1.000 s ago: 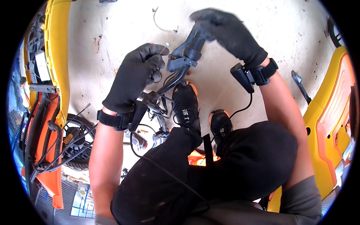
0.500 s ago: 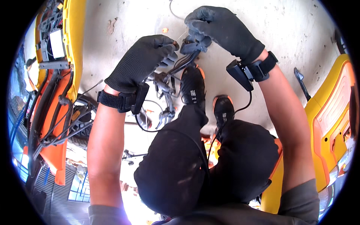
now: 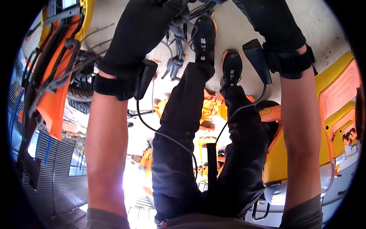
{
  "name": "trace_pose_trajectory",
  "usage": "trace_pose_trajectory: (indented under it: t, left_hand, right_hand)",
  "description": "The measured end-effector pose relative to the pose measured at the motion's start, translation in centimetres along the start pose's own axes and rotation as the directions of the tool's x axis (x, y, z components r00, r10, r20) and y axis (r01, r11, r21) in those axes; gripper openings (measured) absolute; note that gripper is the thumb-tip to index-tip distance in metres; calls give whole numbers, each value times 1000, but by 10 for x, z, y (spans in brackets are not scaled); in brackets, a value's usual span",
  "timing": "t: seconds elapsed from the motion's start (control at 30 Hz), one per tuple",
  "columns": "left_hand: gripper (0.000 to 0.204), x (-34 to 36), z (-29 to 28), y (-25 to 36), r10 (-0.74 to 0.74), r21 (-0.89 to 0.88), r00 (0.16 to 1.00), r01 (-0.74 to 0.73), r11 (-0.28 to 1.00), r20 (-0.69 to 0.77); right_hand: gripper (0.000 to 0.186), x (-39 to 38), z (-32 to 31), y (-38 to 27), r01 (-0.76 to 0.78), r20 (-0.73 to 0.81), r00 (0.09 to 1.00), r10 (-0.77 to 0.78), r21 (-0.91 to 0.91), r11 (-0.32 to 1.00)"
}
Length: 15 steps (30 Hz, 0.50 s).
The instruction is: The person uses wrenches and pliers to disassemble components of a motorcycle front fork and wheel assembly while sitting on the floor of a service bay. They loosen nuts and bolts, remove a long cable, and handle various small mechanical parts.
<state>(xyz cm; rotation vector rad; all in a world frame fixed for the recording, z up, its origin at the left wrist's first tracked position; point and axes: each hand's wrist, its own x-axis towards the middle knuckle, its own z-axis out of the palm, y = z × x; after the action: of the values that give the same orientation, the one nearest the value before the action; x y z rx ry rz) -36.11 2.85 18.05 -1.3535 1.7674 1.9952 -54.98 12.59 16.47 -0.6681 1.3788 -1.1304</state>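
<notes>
Both my hands wear black knit gloves and reach up to the top edge of the view. Most of my left hand shows, but its fingers blend into dark parts at the edge. Only the back and wrist of my right hand are visible; its fingers lie outside the view. Between them, beside the left fingers, is a bundle of black cables. Below it a dark lever-like assembly with thin cables rests on the pale floor. Whether either hand grips anything is hidden.
A yellow and orange frame with loose black cables stands at left, near a black tire. Yellow and orange body panels stand at right. Orange pieces lie behind my shoes.
Both hands have moved up to the view's top edge, and their fingers have gone out of clear sight. My legs look straighter, and more of the floor behind my shoes shows.
</notes>
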Motion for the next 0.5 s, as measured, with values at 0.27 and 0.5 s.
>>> trace_pose_trajectory:
  t: [0.27, 0.5]
  left_hand:
    - [13, -116, 37, 59, 136, 146, 966, -105, 984, -219]
    - [14, -270, 84, 130, 95, -11, 941, -105, 994, -326]
  right_hand:
    - [19, -85, 39, -65, -66, 62, 995, 72, -89, 994]
    - [25, -212, 61, -181, 118, 151, 986, -75, -303, 946]
